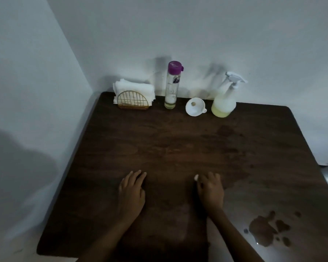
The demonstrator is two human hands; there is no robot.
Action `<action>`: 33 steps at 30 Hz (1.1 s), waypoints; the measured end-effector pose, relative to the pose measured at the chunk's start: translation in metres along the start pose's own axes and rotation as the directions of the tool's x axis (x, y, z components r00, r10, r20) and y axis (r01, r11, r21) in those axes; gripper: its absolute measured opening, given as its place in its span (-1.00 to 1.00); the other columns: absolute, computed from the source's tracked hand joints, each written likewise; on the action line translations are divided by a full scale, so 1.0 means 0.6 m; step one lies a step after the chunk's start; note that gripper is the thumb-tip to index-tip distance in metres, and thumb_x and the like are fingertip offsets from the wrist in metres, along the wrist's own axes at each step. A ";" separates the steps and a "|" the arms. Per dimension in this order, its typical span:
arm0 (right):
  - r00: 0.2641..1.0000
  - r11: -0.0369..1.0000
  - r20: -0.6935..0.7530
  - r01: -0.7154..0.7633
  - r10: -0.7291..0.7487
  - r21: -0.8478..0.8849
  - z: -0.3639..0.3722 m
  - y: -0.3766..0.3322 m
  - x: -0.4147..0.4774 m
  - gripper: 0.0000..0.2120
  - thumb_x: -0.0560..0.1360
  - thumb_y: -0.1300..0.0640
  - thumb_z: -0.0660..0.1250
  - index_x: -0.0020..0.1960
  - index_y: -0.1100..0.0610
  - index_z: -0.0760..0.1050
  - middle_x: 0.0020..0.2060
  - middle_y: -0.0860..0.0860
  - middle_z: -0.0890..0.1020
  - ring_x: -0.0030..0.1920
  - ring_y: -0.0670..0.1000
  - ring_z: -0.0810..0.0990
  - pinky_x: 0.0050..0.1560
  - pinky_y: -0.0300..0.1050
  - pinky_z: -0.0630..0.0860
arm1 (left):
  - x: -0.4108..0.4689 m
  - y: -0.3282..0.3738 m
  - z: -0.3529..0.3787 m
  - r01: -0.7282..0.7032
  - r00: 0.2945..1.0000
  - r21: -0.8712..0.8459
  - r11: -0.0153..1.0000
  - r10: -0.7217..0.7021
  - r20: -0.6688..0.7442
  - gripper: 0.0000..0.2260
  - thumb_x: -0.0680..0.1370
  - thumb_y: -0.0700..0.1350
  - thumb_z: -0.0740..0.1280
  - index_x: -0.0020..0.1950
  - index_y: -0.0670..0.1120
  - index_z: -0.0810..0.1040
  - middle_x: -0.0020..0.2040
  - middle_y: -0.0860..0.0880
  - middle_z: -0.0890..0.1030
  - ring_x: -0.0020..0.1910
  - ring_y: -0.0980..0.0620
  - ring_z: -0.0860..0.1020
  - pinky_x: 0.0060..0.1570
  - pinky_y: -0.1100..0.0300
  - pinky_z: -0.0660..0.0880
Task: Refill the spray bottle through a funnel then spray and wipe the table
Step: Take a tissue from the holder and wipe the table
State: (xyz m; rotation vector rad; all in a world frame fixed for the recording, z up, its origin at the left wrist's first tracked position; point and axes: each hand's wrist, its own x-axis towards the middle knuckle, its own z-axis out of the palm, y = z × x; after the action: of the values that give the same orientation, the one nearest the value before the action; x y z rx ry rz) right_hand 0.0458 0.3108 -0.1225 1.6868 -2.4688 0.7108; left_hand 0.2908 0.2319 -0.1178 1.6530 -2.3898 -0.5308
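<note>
Head view, containers first. Standing upright at the far right of the back row: spray bottle (224, 103), translucent, white trigger head on, holding pale yellow liquid low in its body. Standing upright left of centre: tall clear bottle (171, 87) with purple cap shut, showing only a thin layer of pale liquid at its base. Lying between the two, tipped on its side with the mouth facing the camera: white funnel (194, 109), near the spray bottle, contact not clear. Sitting at the far left corner: gold wire holder (133, 101) gripping a stack of white napkins (133, 89).

Resting palm down on the near part of the dark wooden table (159, 144): left hand (132, 191), fingers spread flat and gripping nothing. Lying beside it, well apart: right hand (211, 190), fingers loosely curled, one pale nail showing, whether pinching anything impossible to tell. Nothing blocking the way to the back row.

Showing at the near right: wet patches (263, 231) glinting on the wood. Running out of frame: both forearms, the table's right edge. Blurring: bottle label, unreadable.
</note>
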 end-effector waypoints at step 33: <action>0.626 -0.454 0.653 -0.477 0.426 0.753 -0.281 0.140 -0.090 -0.84 0.49 0.39 0.20 -0.11 0.26 0.55 -0.22 0.16 0.66 -0.25 0.05 0.65 -0.33 -0.14 0.55 | -0.028 0.479 0.011 0.057 0.834 -0.808 0.587 0.417 0.361 -0.84 0.49 -0.26 0.35 -0.17 0.00 0.57 -0.20 0.05 0.61 -0.26 0.20 0.58 -0.33 0.38 0.48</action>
State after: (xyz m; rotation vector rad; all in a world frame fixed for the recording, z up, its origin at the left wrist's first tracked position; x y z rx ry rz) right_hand -0.0415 0.4510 -0.0174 -0.1514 -2.3531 3.4597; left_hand 0.0462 0.3395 -0.0104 0.8675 -2.0043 -1.8819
